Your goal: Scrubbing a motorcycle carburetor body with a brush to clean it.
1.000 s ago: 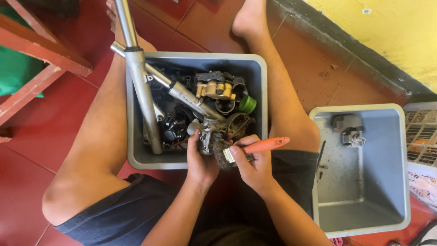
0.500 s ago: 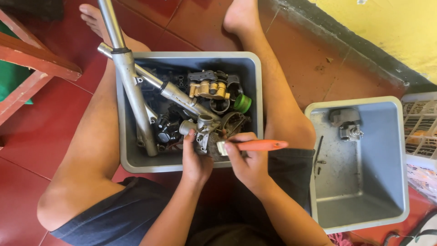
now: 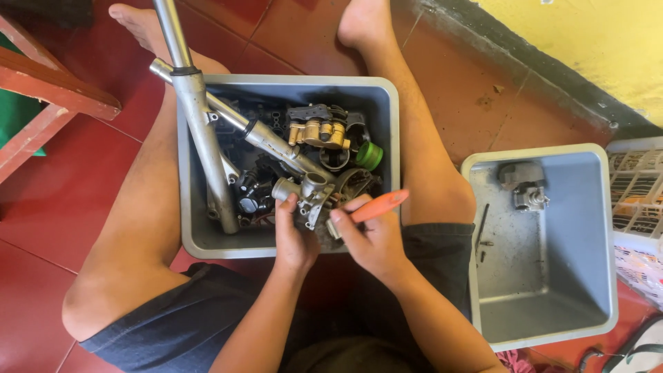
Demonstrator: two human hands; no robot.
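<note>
Fingers [image 3: 343, 222] still pinch orange-handled screwdriver [image 3: 376, 206]; left hand [image 3: 293, 238] unchanged on metal part [image 3: 311, 193]

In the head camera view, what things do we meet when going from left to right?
Red wooden frame → silver fork tube → left hand → right hand with an orange-handled tool → second grey bin → white crate.

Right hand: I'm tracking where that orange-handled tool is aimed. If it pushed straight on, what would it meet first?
Most likely the grey metal part that the left hand holds; the right hand points its tool leftward at it, though depth is unclear.
</note>
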